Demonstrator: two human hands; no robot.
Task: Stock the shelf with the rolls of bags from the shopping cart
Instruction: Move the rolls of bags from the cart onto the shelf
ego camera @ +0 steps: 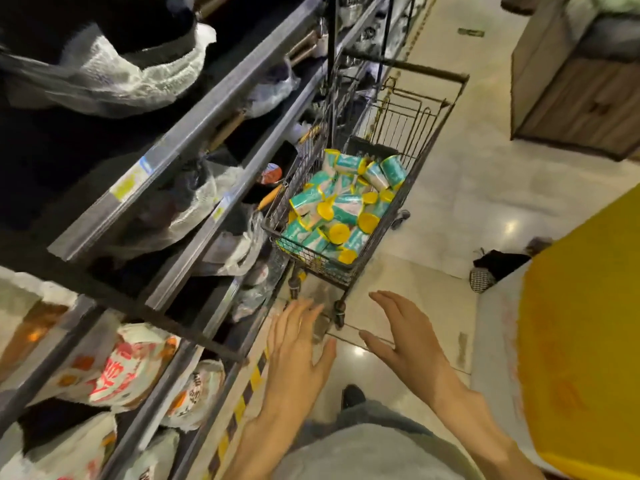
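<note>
1. Rolls of bags, teal-wrapped cylinders with yellow end caps (341, 206), are heaped at mixed angles in the dark wire shopping cart (429, 140).
2. Cart is seen ahead of both hands, beside the grey metal shelf (194, 133).
3. Left hand (298, 344) and right hand (401, 334) are held apart, fingers straight, nothing gripped; neither is clearly nearer.

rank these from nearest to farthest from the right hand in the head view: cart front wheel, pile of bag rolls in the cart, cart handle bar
From the right hand:
1. Cart front wheel, just to its left, low on the floor.
2. Pile of bag rolls, ahead in the cart basket.
3. Cart handle bar, at the far end of the cart.
</note>
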